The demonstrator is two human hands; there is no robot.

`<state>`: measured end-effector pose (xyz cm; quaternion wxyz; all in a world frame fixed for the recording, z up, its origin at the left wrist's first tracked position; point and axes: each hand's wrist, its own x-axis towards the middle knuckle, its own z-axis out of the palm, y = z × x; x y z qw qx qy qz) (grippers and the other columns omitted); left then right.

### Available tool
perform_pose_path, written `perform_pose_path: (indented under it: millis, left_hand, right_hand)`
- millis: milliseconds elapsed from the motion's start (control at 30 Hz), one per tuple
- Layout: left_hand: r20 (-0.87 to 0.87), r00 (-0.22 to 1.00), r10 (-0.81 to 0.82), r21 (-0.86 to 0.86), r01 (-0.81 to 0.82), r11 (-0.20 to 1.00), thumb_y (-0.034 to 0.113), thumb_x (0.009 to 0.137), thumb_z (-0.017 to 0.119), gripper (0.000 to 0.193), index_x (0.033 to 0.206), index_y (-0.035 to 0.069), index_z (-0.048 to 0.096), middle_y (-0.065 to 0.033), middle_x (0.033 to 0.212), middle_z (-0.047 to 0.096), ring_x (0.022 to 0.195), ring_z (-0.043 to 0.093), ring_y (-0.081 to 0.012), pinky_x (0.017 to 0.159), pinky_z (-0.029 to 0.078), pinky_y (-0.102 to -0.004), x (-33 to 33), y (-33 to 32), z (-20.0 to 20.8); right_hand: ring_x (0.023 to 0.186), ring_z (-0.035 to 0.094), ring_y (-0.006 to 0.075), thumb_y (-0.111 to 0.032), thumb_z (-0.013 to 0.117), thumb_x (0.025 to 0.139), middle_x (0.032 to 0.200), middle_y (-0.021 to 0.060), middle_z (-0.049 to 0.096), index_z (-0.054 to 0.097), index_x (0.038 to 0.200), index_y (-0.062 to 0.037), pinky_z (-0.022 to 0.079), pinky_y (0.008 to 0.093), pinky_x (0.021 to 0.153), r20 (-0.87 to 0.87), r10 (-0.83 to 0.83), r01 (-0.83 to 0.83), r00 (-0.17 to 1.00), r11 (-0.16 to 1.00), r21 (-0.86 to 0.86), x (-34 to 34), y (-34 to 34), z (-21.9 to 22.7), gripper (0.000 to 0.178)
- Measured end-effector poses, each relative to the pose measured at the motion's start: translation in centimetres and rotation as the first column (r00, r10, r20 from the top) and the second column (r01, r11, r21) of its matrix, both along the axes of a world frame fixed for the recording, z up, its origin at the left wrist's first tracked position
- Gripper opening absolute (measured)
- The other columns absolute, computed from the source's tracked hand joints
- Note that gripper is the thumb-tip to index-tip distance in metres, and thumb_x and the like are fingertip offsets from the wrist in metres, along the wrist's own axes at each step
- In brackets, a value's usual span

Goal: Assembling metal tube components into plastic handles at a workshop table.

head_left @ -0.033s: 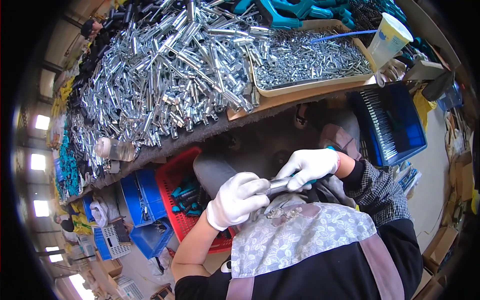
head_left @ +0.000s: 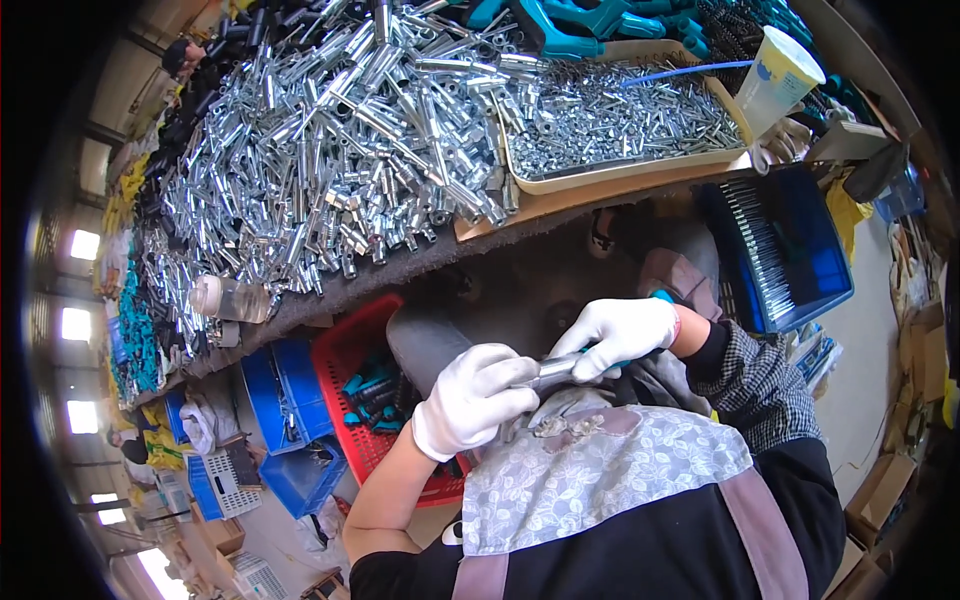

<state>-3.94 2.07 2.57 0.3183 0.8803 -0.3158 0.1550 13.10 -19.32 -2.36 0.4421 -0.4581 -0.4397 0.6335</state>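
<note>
Over the floral apron (head_left: 610, 465), both forearms bend inward. The white-gloved left hand (head_left: 475, 398) curls its fingers around 1 end of a smooth, shiny metal cylinder (head_left: 558, 371), held tilted above the lap; the right hand (head_left: 625, 335) grips the other end, thumb along it. Beyond sit a perforated red plastic basket (head_left: 362, 322) and the fuzzy grey table edge (head_left: 390, 267), then heaped glossy metal parts (head_left: 320, 150) and a cream-rimmed tray (head_left: 640, 173) of small fittings. Bright windows (head_left: 76, 324) line the far left.
</note>
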Motion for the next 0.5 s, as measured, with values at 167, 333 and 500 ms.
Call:
perform_pose_path:
  millis: [167, 333, 500]
  left_hand:
    - [-0.675, 0.7, 0.233, -0.375, -0.597, 0.709, 0.014, 0.084, 0.08, 0.056, 0.132, 0.001, 0.055, -0.0125, 0.108, 0.066, 0.089, 0.067, -0.019, 0.08, 0.054, -0.0296, -1.3, -0.6, 0.2]
    - [-0.498, 0.799, 0.338, -0.244, -0.503, 0.829, 0.011, 0.088, 0.067, 0.026, 0.113, 0.003, 0.067, -0.0121, 0.102, 0.067, 0.091, 0.065, -0.0256, 0.082, 0.052, -0.0342, -0.9, -0.7, 0.1]
    - [-0.216, 0.916, 0.338, -0.053, -0.356, 0.933, 0.003, 0.074, 0.075, 0.046, 0.119, 0.003, 0.063, -0.0149, 0.105, 0.064, 0.102, 0.062, -0.0305, 0.087, 0.052, -0.0379, -0.2, -0.4, 1.3]
  right_hand:
    - [0.066, 0.059, 0.0125, -0.043, 0.069, 0.093, 0.08, 0.0064, 0.068, 0.068, 0.124, -0.0003, 0.049, 0.0284, 0.061, 0.328, -0.254, 0.235, 0.91, 0.967, 0.098, -0.7, -0.5, -0.1, 0.053]
    - [0.08, 0.067, 0.0215, -0.048, 0.068, 0.092, 0.092, 0.0149, 0.072, 0.068, 0.124, -0.0003, 0.053, 0.0337, 0.075, 0.415, -0.296, 0.231, 0.86, 0.952, 0.199, -0.8, 0.1, 1.1, 0.057]
    - [0.088, 0.071, 0.0315, -0.051, 0.066, 0.092, 0.1, 0.0203, 0.073, 0.068, 0.123, 0.0002, 0.053, 0.0374, 0.079, 0.445, -0.299, 0.243, 0.844, 0.953, 0.18, -0.7, -0.3, 0.9, 0.06]
